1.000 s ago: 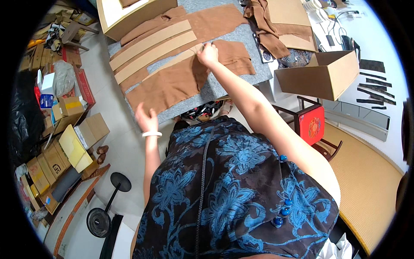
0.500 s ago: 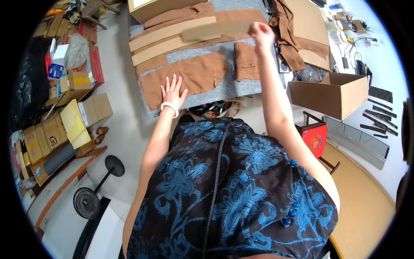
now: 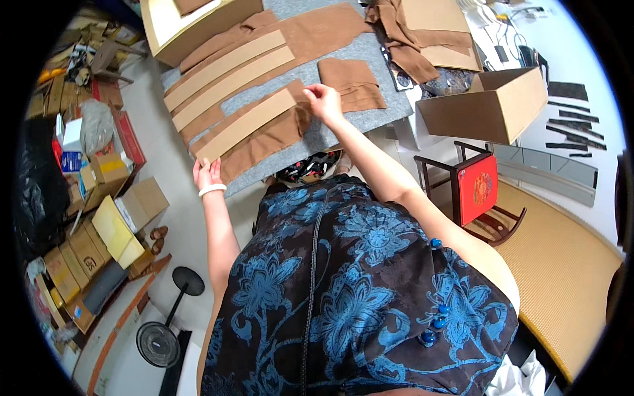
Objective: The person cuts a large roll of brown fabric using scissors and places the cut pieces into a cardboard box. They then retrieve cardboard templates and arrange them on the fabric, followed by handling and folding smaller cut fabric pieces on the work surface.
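Note:
My left hand (image 3: pixel 207 173) pinches the near-left end of a long tan cardboard-like strip (image 3: pixel 246 123), while my right hand (image 3: pixel 322 101) grips its far-right end. The strip lies over a brown fabric piece (image 3: pixel 267 142) near the front edge of the felt-covered table (image 3: pixel 347 133). Two more tan strips (image 3: pixel 232 83) rest on brown fabric (image 3: pixel 323 30) farther back. Just beyond my right hand is a folded brown fabric stack (image 3: pixel 350 83).
An open box (image 3: pixel 168 36) stands at the back left and another box (image 3: pixel 480 109) at the right. Draped fabric (image 3: pixel 396 30) lies over cardboard. A red-seated chair (image 3: pixel 475 188), a stacked pile of boxes (image 3: pixel 82 244) and a black round-plated stand (image 3: pixel 158 343) are around.
Half a second ago my right hand held the strip raised over the back fabric, with my left palm flat. The strip is now lower on the front fabric, its left end in my left hand.

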Motion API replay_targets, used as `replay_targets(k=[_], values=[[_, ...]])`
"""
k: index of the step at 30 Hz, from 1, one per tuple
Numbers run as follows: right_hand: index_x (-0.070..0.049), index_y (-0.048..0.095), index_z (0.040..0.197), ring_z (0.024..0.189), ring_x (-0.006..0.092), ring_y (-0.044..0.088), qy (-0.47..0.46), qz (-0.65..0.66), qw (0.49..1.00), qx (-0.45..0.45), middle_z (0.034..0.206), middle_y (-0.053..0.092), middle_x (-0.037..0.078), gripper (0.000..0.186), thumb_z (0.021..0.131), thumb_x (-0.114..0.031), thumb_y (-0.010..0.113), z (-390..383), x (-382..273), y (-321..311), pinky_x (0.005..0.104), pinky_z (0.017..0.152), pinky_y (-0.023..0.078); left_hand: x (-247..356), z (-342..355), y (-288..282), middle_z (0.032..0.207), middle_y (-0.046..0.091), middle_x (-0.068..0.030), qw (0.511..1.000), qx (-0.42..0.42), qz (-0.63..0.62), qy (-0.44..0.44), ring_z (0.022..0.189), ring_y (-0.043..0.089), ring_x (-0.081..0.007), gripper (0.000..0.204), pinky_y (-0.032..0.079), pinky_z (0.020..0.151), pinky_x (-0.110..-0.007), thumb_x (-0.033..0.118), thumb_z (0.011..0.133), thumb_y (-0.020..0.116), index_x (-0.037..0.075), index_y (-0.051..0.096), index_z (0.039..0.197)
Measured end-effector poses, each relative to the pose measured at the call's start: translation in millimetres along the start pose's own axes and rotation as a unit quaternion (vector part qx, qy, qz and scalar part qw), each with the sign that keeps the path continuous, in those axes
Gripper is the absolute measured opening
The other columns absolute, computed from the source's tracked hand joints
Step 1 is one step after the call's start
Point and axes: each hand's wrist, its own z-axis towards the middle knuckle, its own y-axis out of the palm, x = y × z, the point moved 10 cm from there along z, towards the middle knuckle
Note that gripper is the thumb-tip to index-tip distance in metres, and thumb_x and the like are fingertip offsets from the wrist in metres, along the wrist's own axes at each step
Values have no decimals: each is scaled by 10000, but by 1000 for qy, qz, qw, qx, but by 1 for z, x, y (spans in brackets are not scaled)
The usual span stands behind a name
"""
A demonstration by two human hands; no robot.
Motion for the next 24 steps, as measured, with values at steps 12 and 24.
replay_targets(k=[12, 24], values=[[-49, 655, 989, 826, 208, 660, -70, -43, 993, 80, 949, 696, 103, 157, 913, -144, 555, 77, 34, -123, 342, 752, 514, 55, -50, 8, 1182, 508, -175, 820, 252, 424, 292, 1096, 531, -314, 432, 465, 952, -431, -23, 794, 625, 21, 510, 1208], [23, 485, 1290, 1200, 240, 551, 135, 773, 604, -140, 1307, 567, 126, 386, 1026, -196, 309, 47, -58, -159, 397, 1043, 438, -68, -186, 300, 1455, 389, -106, 888, -438, 6, -139, 1344, 379, -279, 692, 361, 1057, -522, 584, 910, 519, 114, 385, 1401]])
